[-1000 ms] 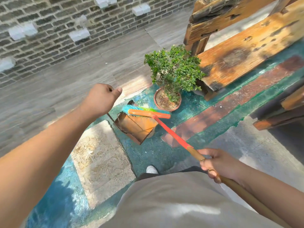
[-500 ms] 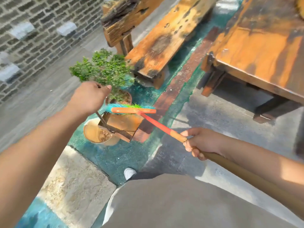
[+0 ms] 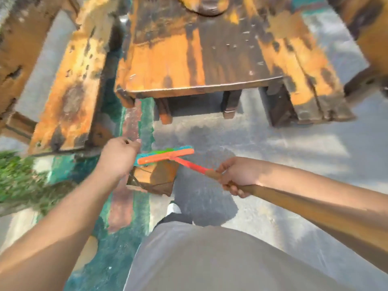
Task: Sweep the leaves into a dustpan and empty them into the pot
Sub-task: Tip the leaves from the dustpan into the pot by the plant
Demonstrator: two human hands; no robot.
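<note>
Head view: our left hand (image 3: 119, 158) has its grip clenched on the dustpan (image 3: 154, 178) handle, pan lifted off the floor; our right hand (image 3: 238, 176) grasps the broom (image 3: 165, 156), its head resting across the pan. No pot is in sight, contents blurred. We judge we are carrying; next we must find the pot and tip.

Rusty brown dustpan (image 3: 155, 179) hangs tilted beneath the orange broom (image 3: 165, 157) head.

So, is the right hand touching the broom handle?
Touching. The head view shows the right hand with fingers wrapped around the broom handle.
</note>
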